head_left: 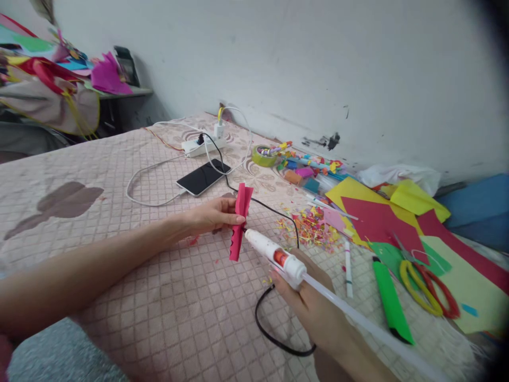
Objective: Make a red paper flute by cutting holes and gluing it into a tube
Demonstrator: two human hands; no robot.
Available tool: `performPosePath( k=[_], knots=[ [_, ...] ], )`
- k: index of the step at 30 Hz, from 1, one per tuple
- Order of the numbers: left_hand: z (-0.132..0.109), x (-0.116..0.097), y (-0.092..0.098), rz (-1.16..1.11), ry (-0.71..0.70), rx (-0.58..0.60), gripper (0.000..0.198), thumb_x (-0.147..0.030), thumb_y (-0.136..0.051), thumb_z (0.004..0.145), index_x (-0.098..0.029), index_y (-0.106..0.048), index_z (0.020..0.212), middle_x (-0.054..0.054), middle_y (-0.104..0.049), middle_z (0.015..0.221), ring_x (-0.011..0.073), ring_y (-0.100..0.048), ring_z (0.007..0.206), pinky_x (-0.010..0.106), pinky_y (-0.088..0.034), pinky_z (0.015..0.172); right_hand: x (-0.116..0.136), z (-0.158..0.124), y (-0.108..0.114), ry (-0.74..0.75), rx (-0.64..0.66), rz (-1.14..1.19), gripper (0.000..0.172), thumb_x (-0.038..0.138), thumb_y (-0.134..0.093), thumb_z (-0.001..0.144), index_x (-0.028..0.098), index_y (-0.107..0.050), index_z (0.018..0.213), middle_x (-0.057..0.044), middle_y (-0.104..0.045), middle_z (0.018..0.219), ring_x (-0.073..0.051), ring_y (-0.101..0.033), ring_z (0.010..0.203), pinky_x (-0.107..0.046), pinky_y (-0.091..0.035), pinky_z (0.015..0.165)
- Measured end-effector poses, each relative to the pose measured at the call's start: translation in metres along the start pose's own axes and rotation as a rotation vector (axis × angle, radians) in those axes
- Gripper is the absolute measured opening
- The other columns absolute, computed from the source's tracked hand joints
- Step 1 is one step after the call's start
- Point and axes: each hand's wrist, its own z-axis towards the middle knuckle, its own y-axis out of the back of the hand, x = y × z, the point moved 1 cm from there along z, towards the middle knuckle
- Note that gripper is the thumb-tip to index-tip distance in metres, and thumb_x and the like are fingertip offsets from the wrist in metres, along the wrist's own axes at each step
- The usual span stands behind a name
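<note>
Between the thumb and fingers of my left hand [218,215] is a folded red paper strip [239,223] with a notched lower edge, held upright above the cloth. My right hand [308,292] is wrapped round a white glue gun [274,253], and a long clear glue stick [358,315] sticks out of its back end. The gun's nozzle points left and is at the strip's right side, just below my left thumb; whether it touches the paper is too small to tell. The gun's black cord curls below on the cloth.
A phone [203,177] on a white cable lies near a power strip [203,146]. On the right are paper scraps [314,225], a marker [348,268], a green cutter [392,300], scissors [429,289], coloured sheets [377,223] and tape [264,156]. A wall stands behind.
</note>
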Motion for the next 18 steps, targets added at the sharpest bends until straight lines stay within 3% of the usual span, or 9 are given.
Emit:
performPosePath(
  k=[5, 12, 18],
  knots=[
    [0.0000, -0.0022, 0.0020, -0.007, -0.013, -0.016, 0.034, -0.027, -0.089, 0.070, -0.017, -0.063, 0.088, -0.004, -0.067, 0.077, 0.0067, -0.059, 0.062, 0.018, -0.045, 0.058, 0.0012, -0.0037, 0.0009, -0.036, 0.072, 0.012, 0.020, 0.033, -0.050, 0.100, 0.022, -0.057, 0.085, -0.004, -0.068, 0.084, -0.019, -0.069, 0.077, -0.027, -0.052, 0.061],
    [-0.0033, -0.0049, -0.0015, 0.016, 0.005, -0.011, 0.032, -0.026, -0.086, 0.073, -0.016, -0.064, 0.094, -0.004, -0.068, 0.073, 0.0056, -0.055, 0.052, 0.018, -0.041, 0.052, 0.0037, -0.0011, 0.0011, -0.003, -0.010, 0.011, 0.019, 0.032, -0.050, 0.100, 0.022, -0.057, 0.085, -0.003, -0.066, 0.080, -0.019, -0.067, 0.073, -0.028, -0.053, 0.062],
    [-0.0014, -0.0054, 0.0022, 0.021, -0.013, -0.029, 0.031, -0.027, -0.087, 0.071, -0.016, -0.063, 0.089, -0.004, -0.067, 0.074, 0.0058, -0.057, 0.056, 0.016, -0.042, 0.051, 0.0020, -0.0054, 0.0007, -0.047, 0.115, 0.025, 0.020, 0.031, -0.048, 0.101, 0.022, -0.059, 0.087, -0.004, -0.070, 0.089, -0.020, -0.069, 0.083, -0.029, -0.054, 0.067]
  ],
)
